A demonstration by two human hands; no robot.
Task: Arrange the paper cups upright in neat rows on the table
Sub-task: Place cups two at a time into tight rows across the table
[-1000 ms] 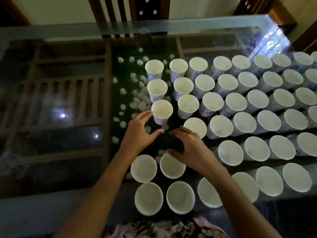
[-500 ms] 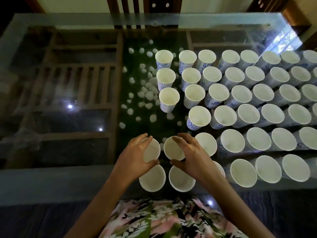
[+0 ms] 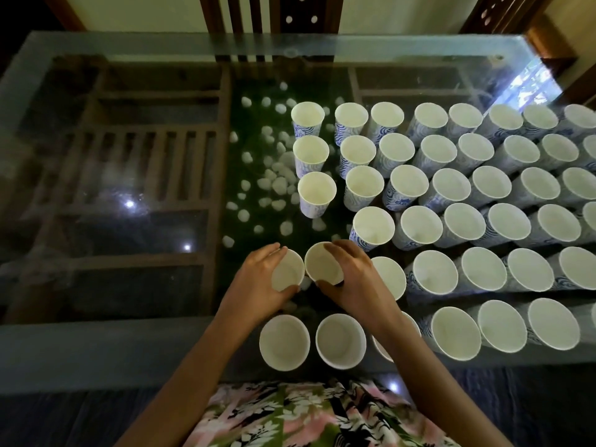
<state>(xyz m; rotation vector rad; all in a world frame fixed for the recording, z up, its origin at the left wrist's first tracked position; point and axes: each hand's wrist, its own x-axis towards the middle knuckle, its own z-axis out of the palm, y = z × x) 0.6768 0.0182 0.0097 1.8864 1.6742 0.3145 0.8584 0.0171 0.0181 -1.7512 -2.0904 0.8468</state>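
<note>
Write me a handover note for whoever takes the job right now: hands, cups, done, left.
Left hand grips the left cup; right hand grips the right cup, side by side; lifted or resting, cannot tell.
Done: upright rows cover the right part of the glass table.
Left: place the held pair; a gap shows in front of the third cup of the left column.

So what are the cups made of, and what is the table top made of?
The cups look like thin paper: matt white inside, rolled rims, blue swirls printed outside. The table top looks like clear glass: glossy, with bright glints, and the wooden frame and white lumps underneath show through.
</note>
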